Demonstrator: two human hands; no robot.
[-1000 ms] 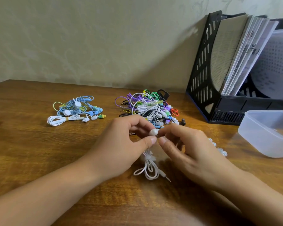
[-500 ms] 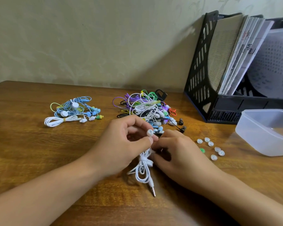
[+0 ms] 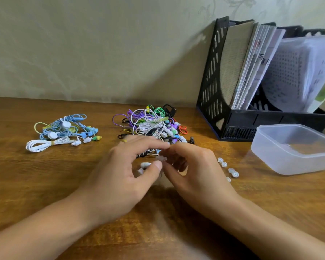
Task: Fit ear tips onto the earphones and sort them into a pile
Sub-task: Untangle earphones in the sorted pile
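Earbud (image 3: 145, 164) in left hand (image 3: 120, 177) grip; booklet (image 3: 259, 61) writing blurred, unreadable.

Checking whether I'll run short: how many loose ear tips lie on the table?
5 loose ear tips: two beside the right hand, two nearer the container, one partly hidden; more may be hidden.
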